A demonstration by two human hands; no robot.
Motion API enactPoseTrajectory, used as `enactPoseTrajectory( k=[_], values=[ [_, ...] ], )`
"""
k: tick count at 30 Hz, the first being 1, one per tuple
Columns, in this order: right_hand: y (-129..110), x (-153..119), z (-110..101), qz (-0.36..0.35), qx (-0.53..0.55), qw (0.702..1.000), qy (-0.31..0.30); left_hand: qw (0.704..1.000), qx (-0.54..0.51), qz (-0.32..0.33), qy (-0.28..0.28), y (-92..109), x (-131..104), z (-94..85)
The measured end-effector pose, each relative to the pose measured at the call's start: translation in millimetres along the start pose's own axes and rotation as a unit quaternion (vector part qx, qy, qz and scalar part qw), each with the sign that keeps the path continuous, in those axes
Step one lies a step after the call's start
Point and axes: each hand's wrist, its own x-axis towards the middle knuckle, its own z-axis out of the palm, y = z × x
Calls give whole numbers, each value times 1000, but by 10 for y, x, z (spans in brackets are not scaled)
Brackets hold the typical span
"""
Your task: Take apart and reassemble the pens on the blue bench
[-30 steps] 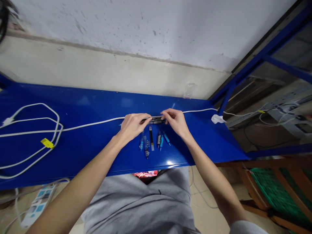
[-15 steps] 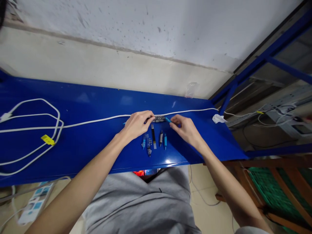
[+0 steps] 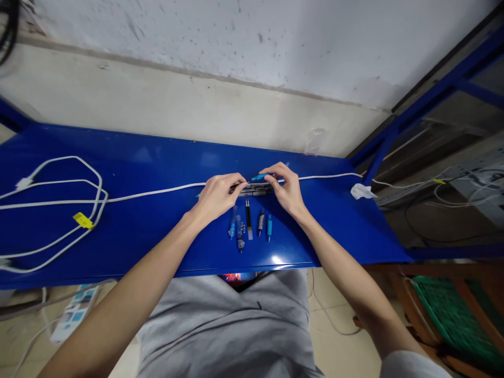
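My left hand (image 3: 220,194) is closed in a pinch on a thin dark pen refill (image 3: 235,185), mostly hidden by the fingers. Facing it, my right hand (image 3: 286,185) grips a blue pen barrel (image 3: 259,177) between thumb and fingers, its end pointing at the refill. Just below both hands lie several assembled pens (image 3: 258,192), partly covered. Nearer me on the blue tabletop (image 3: 149,231) are dark refills (image 3: 248,218), a grey grip piece (image 3: 261,223), a blue grip piece (image 3: 269,228) and clear and blue pen parts (image 3: 239,233).
A white cable (image 3: 157,192) runs across the table behind the hands and loops at the left, with a yellow tag (image 3: 83,220). A crumpled white tissue (image 3: 362,191) lies at the right end. Blue frame bars (image 3: 417,110) rise at the right, and a wall (image 3: 220,115) stands behind.
My right hand has moved up and left with the blue barrel, lifting it from beside the pens to meet the left fingers. The left hand stays nearly in place.
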Motion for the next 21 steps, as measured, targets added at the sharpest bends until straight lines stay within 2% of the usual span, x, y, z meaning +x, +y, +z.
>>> enactPoseTrajectory(
  k=[4, 13, 18, 21],
  values=[
    [-13, -8, -14, 29, 5, 999, -25, 1000, -29, 10, 5, 4, -9, 32],
    [-48, -32, -13, 8, -18, 1000, 10, 998, -38, 19, 36, -7, -13, 48],
    [-54, -45, -1, 10, -30, 999, 0, 999, -32, 25, 23, -3, -17, 49],
    [-49, -47, -5, -3, -33, 999, 15, 999, -32, 25, 23, 2, -20, 48]
  ],
)
